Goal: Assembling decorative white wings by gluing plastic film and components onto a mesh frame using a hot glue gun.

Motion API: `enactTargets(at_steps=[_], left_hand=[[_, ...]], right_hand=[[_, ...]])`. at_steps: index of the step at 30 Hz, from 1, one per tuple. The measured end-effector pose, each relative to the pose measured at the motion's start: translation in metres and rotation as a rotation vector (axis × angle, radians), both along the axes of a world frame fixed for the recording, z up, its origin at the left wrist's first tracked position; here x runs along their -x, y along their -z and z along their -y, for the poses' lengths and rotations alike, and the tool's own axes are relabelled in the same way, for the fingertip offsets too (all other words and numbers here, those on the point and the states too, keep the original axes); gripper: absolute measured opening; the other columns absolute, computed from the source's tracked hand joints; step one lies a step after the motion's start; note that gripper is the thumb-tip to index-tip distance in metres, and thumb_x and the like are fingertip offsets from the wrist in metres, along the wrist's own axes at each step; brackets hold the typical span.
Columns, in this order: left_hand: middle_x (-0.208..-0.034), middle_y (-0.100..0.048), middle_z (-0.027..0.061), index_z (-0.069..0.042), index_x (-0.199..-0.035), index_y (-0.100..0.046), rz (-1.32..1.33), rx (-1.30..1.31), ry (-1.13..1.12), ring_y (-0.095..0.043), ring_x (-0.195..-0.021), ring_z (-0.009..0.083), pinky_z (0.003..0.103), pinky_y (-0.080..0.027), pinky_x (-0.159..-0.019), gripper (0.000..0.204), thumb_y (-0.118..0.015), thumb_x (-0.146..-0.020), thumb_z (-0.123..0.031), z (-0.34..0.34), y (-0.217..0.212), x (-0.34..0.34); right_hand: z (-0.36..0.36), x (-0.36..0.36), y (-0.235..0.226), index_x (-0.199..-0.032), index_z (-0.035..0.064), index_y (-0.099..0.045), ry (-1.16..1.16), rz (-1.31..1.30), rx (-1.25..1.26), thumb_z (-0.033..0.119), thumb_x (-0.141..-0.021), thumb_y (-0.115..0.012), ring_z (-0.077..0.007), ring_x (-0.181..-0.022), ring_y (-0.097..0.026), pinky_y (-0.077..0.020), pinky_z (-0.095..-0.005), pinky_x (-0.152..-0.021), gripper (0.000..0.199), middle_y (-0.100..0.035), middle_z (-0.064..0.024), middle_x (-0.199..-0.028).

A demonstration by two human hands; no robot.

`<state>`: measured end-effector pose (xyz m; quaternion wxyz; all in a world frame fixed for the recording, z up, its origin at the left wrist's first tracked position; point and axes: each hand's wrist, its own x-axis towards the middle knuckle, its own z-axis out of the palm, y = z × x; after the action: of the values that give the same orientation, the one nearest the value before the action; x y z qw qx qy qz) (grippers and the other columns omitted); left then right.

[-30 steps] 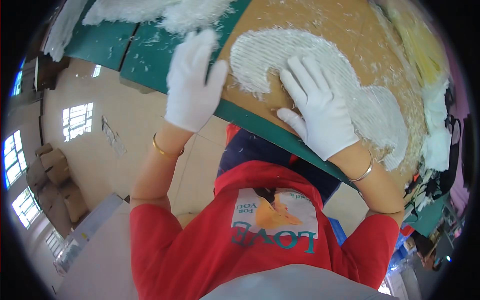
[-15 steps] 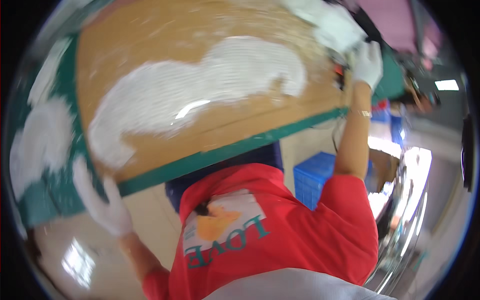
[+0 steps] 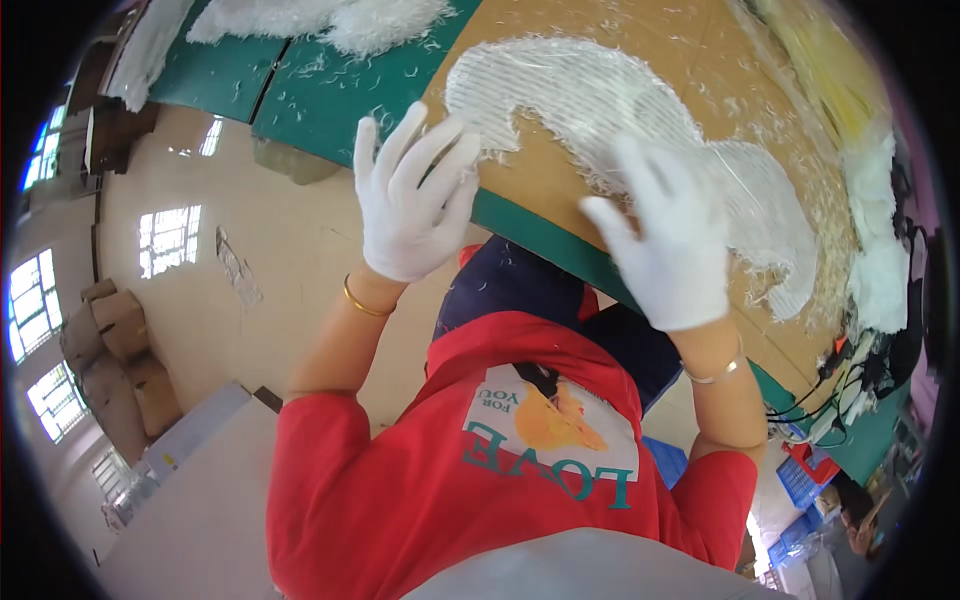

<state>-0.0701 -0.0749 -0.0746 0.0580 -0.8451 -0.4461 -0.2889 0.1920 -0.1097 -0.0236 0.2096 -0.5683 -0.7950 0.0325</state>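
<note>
Both my hands wear white gloves and hold nothing. My left hand [image 3: 413, 195] is raised at the table's front edge, its fingers spread, near the tip of a white curved piece [image 3: 610, 85]. That piece has a ribbed, fibrous surface and a wavy outline, and it lies flat on a brown cardboard sheet [image 3: 548, 170]. My right hand [image 3: 670, 240], slightly blurred, hovers over the sheet's front edge with thumb and fingers apart. It covers part of the white piece; whether it touches it I cannot tell.
The green table [image 3: 320, 105] bears a heap of white fluff [image 3: 385, 22] and loose fibres at the far left. At right lie a white fluffy bundle [image 3: 872, 235] and black cables [image 3: 825, 405]. Brown cartons [image 3: 125, 350] stand on the floor at left, a blue crate [image 3: 800, 482] at lower right.
The view has swung to the left. My right hand has left the cables and white bundle at the far right and come over the cardboard. My left hand has risen from the table edge.
</note>
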Motion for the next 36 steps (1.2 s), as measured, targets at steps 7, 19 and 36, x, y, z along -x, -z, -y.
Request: enactTargets(at_steps=[7,19,36], left_hand=[[-0.123,-0.066,0.0034,-0.012,-0.11,-0.071,0.009,0.043,0.154,-0.057,-0.118,0.0315,0.056,-0.031,-0.106,0.038,-0.073,-0.072,-0.017,-0.026,-0.012,0.002],[-0.128,-0.064,0.0055,-0.014,-0.112,-0.071,0.007,0.072,0.198,-0.055,-0.122,0.0318,0.057,-0.032,-0.106,0.042,-0.074,-0.071,-0.019,-0.035,-0.007,0.013],[-0.119,-0.065,0.0056,-0.009,-0.105,-0.071,0.042,0.142,0.258,-0.059,-0.112,0.027,0.05,-0.044,-0.099,0.04,-0.077,-0.068,-0.023,-0.026,0.001,0.02]], right_hand=[[-0.039,0.039,0.031,-0.114,0.0129,-0.065,0.029,0.428,-0.045,0.026,-0.086,-0.072,-0.0275,-0.083,-0.056,-0.0447,-0.0394,-0.07,0.031,-0.057,-0.0061,-0.093],[-0.042,0.031,0.039,-0.109,0.0127,-0.065,0.06,0.418,0.104,0.014,-0.088,-0.067,-0.0297,-0.088,-0.058,-0.0471,-0.0401,-0.076,0.02,-0.06,-0.0076,-0.098],[-0.133,0.051,0.008,-0.123,0.0136,-0.069,-0.368,0.155,0.059,0.027,-0.084,-0.076,-0.0307,-0.107,-0.061,-0.0495,-0.0413,-0.093,0.042,-0.065,-0.0089,-0.117]])
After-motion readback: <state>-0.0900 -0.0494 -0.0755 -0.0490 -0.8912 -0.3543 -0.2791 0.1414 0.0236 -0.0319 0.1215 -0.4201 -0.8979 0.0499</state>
